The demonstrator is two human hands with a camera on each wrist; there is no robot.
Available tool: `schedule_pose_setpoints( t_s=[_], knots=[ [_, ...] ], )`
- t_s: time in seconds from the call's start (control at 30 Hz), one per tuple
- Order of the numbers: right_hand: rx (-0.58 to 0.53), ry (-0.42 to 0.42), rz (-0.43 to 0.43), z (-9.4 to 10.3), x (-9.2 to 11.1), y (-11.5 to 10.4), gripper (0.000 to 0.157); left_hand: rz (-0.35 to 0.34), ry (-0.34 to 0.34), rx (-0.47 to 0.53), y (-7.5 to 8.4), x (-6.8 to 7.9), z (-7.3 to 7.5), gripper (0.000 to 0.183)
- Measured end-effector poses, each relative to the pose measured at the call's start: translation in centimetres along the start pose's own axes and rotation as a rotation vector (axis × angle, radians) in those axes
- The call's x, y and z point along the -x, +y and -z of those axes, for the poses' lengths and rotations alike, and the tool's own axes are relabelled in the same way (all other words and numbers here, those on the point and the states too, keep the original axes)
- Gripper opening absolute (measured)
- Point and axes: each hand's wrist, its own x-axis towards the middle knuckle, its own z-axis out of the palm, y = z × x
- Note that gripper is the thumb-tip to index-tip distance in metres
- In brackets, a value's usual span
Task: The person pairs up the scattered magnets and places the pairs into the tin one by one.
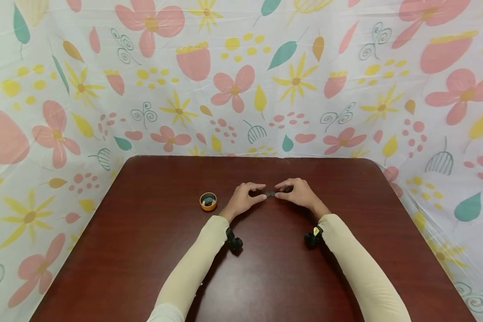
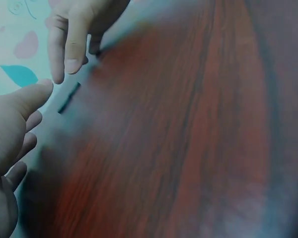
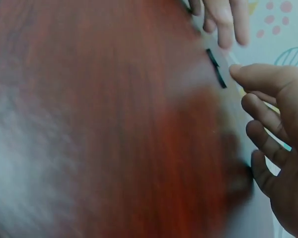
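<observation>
Two small dark flat pieces (image 1: 270, 194) lie side by side on the brown table, between the fingertips of both hands. In the right wrist view the dark pieces (image 3: 216, 68) form a short line, slightly offset from each other. The left hand (image 1: 244, 197) is at their left, thumb and fingers spread apart and softly bent. Facing it from the right, the right hand (image 1: 299, 193) has its thumb tip close to the pieces. Both wrist views show a gap between the fingertips and the dark pieces; neither hand grips anything.
Left of the left hand stands a small round orange-rimmed container (image 1: 208, 209) with something dark inside. The brown wooden table (image 1: 273, 281) reaches back to a flower-printed cloth (image 1: 241, 120), which also hangs at both sides. Each wrist carries a small black camera (image 1: 235, 244).
</observation>
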Motion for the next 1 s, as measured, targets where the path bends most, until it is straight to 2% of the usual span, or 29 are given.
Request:
schedule_pose_setpoints(
  t_s=[0.1,0.23,0.4,0.57,0.67,0.8,1.0],
  knots=[
    [0.006,0.02,0.01,0.9,0.0,0.0,0.034,-0.028,-0.006,0.021,0.8,0.8,0.8,0.048],
    [0.024,0.023,0.021,2.0,-0.2,-0.2,0.038,-0.101,0.011,-0.028,2.2,2.4,2.5,0.044],
    [0.017,0.008,0.041,2.1,-0.8,-0.6,0.04,-0.158,0.099,-0.069,2.8,5.2,5.5,0.044],
    [-0.006,0.012,0.069,1.3,-1.4,-1.0,0.038,-0.144,0.207,-0.07,1.0,7.4,8.8,0.05],
    [-0.024,0.012,0.076,0.8,-1.6,-1.2,0.037,-0.103,0.229,-0.038,-0.8,8.7,10.2,0.052],
    [-0.046,0.014,0.082,0.2,-1.9,-1.1,0.035,-0.034,0.217,0.01,-2.9,10.1,11.0,0.054],
    [-0.027,0.014,0.088,-0.6,-2.3,-1.1,0.036,0.027,0.197,0.01,-4.4,11.2,11.3,0.06]
  ],
)
